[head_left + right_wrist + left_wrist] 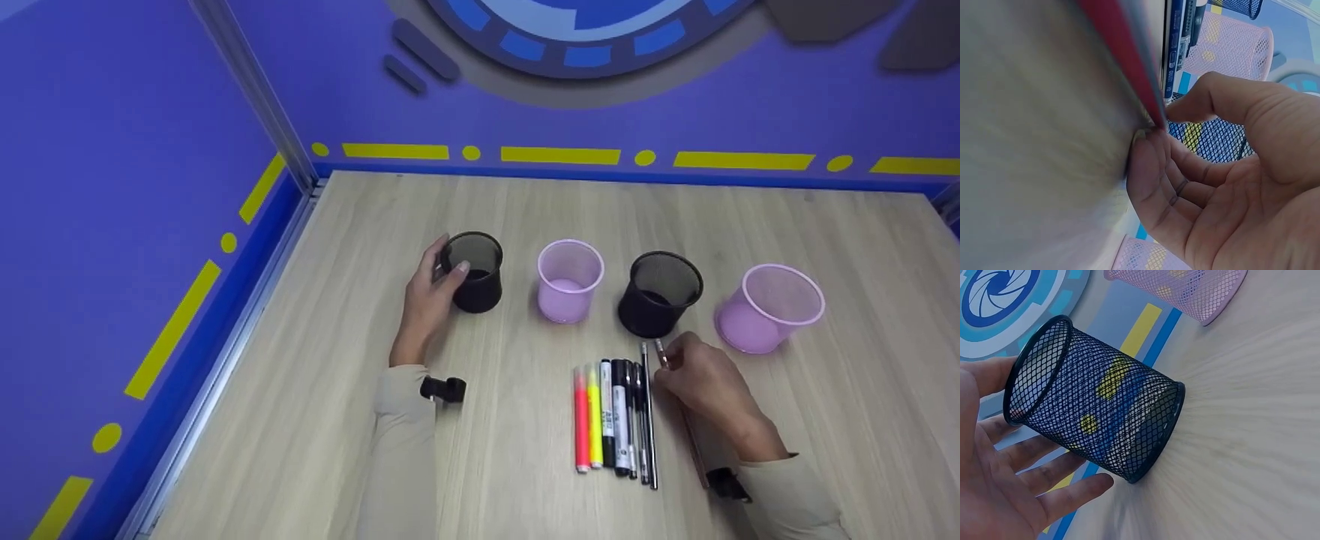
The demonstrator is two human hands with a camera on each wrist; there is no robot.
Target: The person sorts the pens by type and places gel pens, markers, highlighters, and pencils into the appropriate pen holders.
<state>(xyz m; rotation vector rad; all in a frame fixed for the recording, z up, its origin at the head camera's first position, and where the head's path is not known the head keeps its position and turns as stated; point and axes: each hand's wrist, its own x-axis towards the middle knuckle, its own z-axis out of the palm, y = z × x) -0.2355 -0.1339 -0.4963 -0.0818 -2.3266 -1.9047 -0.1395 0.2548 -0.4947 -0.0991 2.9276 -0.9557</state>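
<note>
My left hand [427, 304] holds a black mesh pen cup [480, 292], thumb at its rim and fingers along its outer side. In the left wrist view, that hand's fingers [1075, 495] spread beside the mesh wall. My right hand [709, 382] pinches a red and dark pencil [694, 442] near its upper end, close to the tabletop. In the right wrist view, the pencil [1129, 56] runs to the thumb and fingertips. A second black mesh cup [652, 315] stands just beyond the right hand, upright, its mouth facing up.
Two pink mesh cups, one mid-row [566, 304] and one at right [754, 326], stand beside the black ones. Left of the right hand lie a pink-red highlighter [582, 427], a yellow highlighter [595, 427], markers [620, 420], pens and another pencil [649, 427], side by side. Blue walls border the table.
</note>
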